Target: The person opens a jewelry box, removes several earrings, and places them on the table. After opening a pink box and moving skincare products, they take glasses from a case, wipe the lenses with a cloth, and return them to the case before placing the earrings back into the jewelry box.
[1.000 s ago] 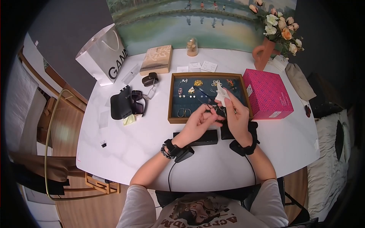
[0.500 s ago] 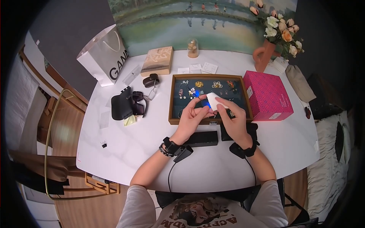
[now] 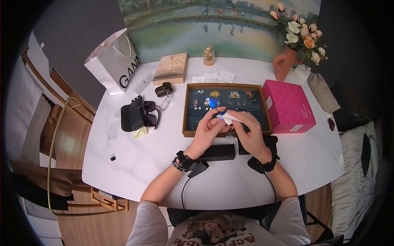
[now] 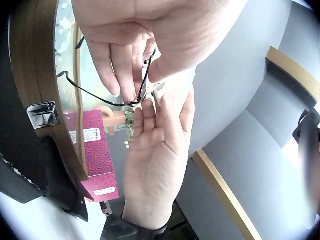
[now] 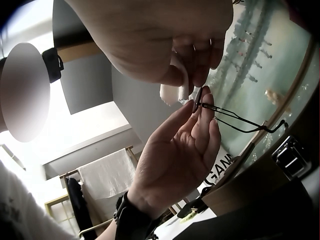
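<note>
My left hand (image 3: 205, 132) pinches a pair of thin, dark-framed eyeglasses (image 5: 198, 102), above the front part of a wooden jewellery case. One lens shows a bright blue reflection in the head view. From the other side, my right hand (image 3: 251, 132) holds a small white cloth (image 3: 225, 118) folded between thumb and fingers, right at the lens by the left fingertips. The cloth (image 5: 172, 94) hangs beside the frame in the right wrist view, and the temples stick out away from the palms. Fingers and cloth hide part of the glasses.
Beneath the hands lies the jewellery case (image 3: 186, 110) with earrings and chains. A pink box (image 3: 289, 107) stands against its right side. In front are a black oblong case (image 3: 219, 152) and a black pouch (image 3: 269, 143). Sunglasses (image 3: 151, 114) and a black case (image 3: 132, 117) lie left.
The white cloth, held up apart at the right a second ago, has come down and left onto the eyeglasses and is now folded at the lens. Both hands have drawn together.
</note>
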Motion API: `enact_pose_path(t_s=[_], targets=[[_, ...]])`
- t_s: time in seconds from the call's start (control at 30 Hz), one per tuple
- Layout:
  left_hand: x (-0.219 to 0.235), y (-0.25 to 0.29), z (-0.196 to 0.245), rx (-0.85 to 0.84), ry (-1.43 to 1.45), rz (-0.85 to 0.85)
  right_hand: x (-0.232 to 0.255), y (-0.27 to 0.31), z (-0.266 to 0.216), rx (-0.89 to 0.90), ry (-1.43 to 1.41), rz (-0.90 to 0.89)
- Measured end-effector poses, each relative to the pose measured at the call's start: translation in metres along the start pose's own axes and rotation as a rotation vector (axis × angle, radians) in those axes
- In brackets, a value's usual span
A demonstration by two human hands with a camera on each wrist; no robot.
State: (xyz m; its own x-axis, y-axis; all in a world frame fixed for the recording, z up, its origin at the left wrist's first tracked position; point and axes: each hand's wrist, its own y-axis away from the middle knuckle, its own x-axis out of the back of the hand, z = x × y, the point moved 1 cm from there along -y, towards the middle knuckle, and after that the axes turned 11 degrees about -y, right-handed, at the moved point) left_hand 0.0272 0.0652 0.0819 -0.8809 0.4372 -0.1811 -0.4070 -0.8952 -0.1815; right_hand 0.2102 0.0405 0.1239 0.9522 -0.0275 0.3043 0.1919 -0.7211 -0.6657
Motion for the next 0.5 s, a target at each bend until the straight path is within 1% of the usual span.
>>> enact_pose_path(t_s=[0.13, 0.2, 0.23, 0.3, 0.4, 0.5], targets=[[-0.001, -0.001, -0.002, -0.020, 0.004, 0.010, -0.001, 0.005, 0.004, -0.018, 0.010, -0.035], [-0.001, -0.001, -0.003, -0.019, 0.008, 0.014, -0.001, 0.002, -0.007, 0.045, 0.008, -0.006], [-0.001, -0.001, -0.003, -0.016, 0.013, 0.019, -0.001, 0.002, -0.005, 0.045, 0.008, -0.006], [0.000, -0.001, -0.004, -0.008, 0.003, 0.013, 0.001, 0.002, 0.002, -0.006, 0.023, 0.025], [-0.001, 0.000, -0.001, 0.008, -0.015, 0.014, 0.002, 0.000, -0.001, 0.002, 0.010, 0.054], [-0.001, 0.000, -0.001, 0.019, -0.035, 0.030, 0.007, 0.002, 0.002, -0.031, -0.038, 0.023]])
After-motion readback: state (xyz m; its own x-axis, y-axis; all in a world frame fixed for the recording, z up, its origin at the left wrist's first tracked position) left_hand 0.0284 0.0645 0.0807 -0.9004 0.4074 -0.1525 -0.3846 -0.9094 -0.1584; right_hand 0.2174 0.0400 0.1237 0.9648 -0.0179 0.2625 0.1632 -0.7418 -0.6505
